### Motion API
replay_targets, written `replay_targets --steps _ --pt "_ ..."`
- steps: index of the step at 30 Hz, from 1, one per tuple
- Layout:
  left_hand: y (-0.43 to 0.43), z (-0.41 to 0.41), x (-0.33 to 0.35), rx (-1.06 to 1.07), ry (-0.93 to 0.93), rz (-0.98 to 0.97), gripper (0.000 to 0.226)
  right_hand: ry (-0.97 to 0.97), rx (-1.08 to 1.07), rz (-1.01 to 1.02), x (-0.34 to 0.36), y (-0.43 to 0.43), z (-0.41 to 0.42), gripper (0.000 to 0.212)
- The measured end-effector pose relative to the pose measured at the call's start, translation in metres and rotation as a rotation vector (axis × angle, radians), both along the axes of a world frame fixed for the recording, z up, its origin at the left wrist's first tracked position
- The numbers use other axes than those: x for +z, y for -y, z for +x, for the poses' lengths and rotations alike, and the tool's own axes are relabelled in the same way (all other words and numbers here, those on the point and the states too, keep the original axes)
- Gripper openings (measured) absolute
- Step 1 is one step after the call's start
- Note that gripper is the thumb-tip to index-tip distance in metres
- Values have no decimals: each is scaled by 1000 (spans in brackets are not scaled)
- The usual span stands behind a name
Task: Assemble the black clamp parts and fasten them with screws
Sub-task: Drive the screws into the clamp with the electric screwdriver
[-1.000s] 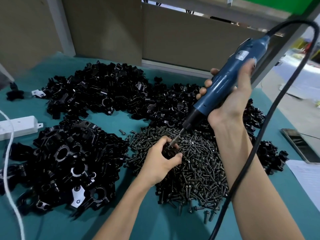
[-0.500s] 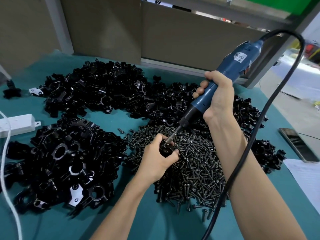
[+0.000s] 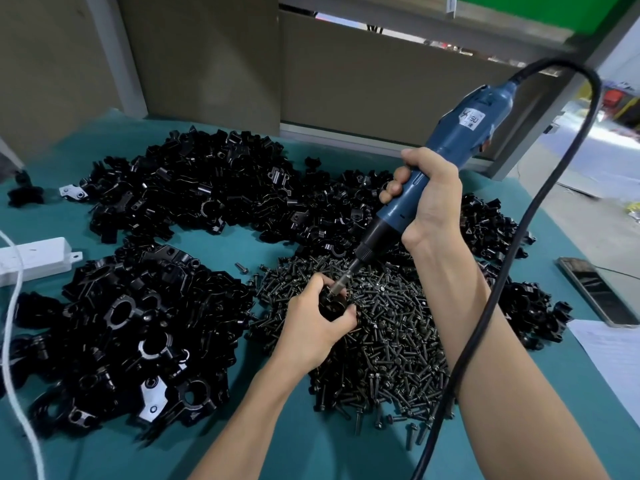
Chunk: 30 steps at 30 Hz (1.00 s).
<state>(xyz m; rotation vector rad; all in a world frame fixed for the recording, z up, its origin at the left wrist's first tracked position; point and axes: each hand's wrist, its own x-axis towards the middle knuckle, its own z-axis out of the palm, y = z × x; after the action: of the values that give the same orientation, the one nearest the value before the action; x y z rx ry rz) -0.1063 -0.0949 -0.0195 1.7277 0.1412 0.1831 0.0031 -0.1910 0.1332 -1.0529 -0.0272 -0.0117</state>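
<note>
Teal matting covers the worktop (image 3: pixel 114 452), with brown panels standing behind it; at the far left lies a white power strip (image 3: pixel 34 259), its white cord (image 3: pixel 14 341) trailing toward the near edge; beside it sits the near heap of clamp parts (image 3: pixel 131 334), and the far heap of clamp parts (image 3: pixel 194 188) spreads along the back; a stray screw (image 3: pixel 241 268) lies on the matting between the near heap and the pile of screws (image 3: pixel 391 341).

Over the left edge of that pile the left hand (image 3: pixel 317 323) holds one clamp piece (image 3: pixel 332 304), its grip clamped round it with thumb and fingers curled; the bit of the blue screwdriver (image 3: pixel 450 161) comes down slantwise and meets the top of the piece; the screw under the bit is too small to make out; the right hand (image 3: pixel 433 199) has its grip wrapped tight on the tool's barrel, and the black cable (image 3: pixel 502 271) loops over the forearm; a phone (image 3: pixel 599 292) and a sheet of paper (image 3: pixel 616 355) lie at the right edge.

Fastening appears to be the step in hand: a screw going into the held piece; the next move likely calls for the bit in line with the screw, steady downward pressure, and a firm left grip so the piece does not spin.
</note>
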Motion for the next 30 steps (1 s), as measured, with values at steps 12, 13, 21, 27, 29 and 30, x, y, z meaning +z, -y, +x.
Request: replay_targets --steps 12,13,21,27,29,30 --pt "-3 0 -1 34 32 8 26 9 2 15 -1 -6 -2 19" --pt "-3 0 -2 31 33 2 26 8 1 17 -1 -6 -2 19" --pt "-4 1 -2 31 38 -5 26 -8 8 30 -3 -6 -1 19" --pt "-4 1 -4 45 38 11 26 -1 14 29 -4 -6 -1 19" --pt "-4 1 -4 45 39 15 26 -1 16 29 -4 -7 -1 19" --pt "-4 1 -4 44 38 17 26 1 18 30 -4 -7 -1 20"
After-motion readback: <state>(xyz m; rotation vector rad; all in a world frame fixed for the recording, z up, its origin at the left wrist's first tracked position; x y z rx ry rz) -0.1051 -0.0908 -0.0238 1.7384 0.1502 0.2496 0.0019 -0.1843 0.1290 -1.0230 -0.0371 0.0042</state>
